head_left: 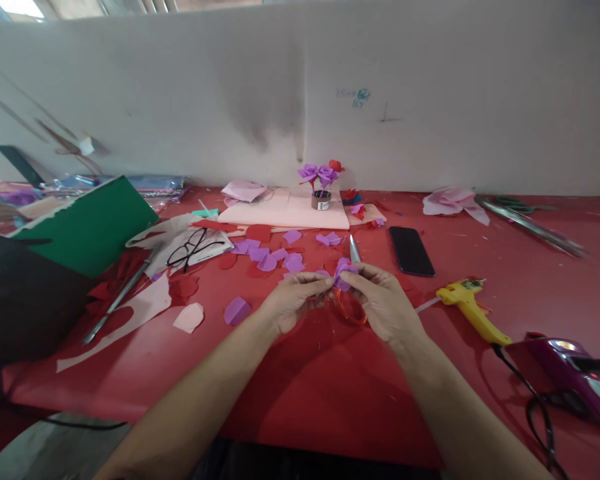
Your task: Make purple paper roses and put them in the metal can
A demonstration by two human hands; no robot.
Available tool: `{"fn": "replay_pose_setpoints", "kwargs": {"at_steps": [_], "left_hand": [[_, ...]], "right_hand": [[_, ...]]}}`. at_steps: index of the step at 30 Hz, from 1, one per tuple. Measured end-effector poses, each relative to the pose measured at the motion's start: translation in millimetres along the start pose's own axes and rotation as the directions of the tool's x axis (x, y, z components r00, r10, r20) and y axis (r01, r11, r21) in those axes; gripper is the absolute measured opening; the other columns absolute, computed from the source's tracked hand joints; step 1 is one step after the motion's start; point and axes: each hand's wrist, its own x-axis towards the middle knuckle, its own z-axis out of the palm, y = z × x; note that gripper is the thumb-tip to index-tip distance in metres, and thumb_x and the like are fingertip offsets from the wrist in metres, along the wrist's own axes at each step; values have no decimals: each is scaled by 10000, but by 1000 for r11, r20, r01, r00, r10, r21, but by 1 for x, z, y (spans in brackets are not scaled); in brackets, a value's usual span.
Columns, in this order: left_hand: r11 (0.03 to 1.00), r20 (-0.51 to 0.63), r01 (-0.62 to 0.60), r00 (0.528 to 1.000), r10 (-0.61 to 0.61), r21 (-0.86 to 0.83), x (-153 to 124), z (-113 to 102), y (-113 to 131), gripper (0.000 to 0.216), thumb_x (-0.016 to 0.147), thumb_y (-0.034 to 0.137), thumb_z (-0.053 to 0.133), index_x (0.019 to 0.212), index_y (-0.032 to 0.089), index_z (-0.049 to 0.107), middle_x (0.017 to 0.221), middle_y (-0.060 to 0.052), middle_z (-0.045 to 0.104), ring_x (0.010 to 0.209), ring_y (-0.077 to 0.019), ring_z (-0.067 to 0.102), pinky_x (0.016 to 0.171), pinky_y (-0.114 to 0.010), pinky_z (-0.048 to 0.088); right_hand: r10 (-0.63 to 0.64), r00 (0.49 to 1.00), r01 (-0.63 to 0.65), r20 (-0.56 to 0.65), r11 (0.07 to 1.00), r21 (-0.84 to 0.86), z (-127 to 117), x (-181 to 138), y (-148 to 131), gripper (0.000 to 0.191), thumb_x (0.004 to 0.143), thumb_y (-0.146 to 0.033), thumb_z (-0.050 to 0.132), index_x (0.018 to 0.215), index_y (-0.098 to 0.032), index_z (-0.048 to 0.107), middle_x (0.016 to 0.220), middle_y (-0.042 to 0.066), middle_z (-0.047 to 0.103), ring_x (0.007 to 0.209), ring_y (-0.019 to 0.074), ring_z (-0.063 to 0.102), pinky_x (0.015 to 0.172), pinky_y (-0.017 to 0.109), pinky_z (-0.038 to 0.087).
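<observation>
My left hand (294, 300) and my right hand (380, 301) meet over the red table (300, 393), fingers pinched together on a small purple paper flower (344, 273). Orange-handled scissors (351, 293) lie under my hands, their blade pointing away from me. Loose purple paper petals (273, 257) lie scattered just beyond my left hand, and one more purple petal (237, 311) lies to its left. Finished purple and red paper flowers (320, 175) stand in a small brown roll at the back.
A yellow glue gun (473, 308) lies at right, a black phone (411, 251) beyond it, a purple appliance (575, 377) at the right edge. Eyeglasses (194, 247), green card (93, 227), metal scissors (120, 293) and red and pink scraps sit left. A white wall (300, 100) backs the table.
</observation>
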Motion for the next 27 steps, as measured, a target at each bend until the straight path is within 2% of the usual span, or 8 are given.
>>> {"fn": "replay_pose_setpoints", "kwargs": {"at_steps": [3,9,17,23,27], "left_hand": [[998,28,-59,998,58,37,-1,2,0,223,647,324,772,724,132,690,676,-1,594,626,-72,489,657,-233,364],[990,26,-117,993,115,81,-3,6,0,231,695,346,730,736,140,634,639,23,537,595,-70,453,632,-238,335],[994,27,-105,994,104,24,-2,6,-4,267,661,365,756,756,141,645,675,18,548,601,-70,460,628,-236,343],[989,-41,-118,992,122,87,-3,7,-2,307,633,407,765,746,134,684,640,13,548,578,-70,422,601,-234,315],[983,-44,-144,988,150,114,-3,7,-1,297,637,402,763,745,136,687,664,10,558,604,-71,431,620,-233,320]], "right_hand": [[8,1000,-8,-6,1000,20,0,0,0,188,536,-263,821,682,-215,714,722,-16,678,660,105,594,708,266,490],[-43,999,43,23,999,9,-2,1,0,142,600,-267,791,708,-226,708,751,-14,685,688,114,595,696,272,473],[-28,1000,28,10,1000,13,-2,0,0,160,579,-260,794,707,-220,706,788,3,698,694,125,600,703,292,482],[-21,1000,21,-17,999,28,-2,1,-1,229,559,-235,808,757,-212,694,790,-4,693,728,117,609,710,263,476],[-49,999,49,-12,999,8,-1,0,0,243,565,-227,806,777,-211,689,791,-5,692,733,122,608,740,282,473]]}}
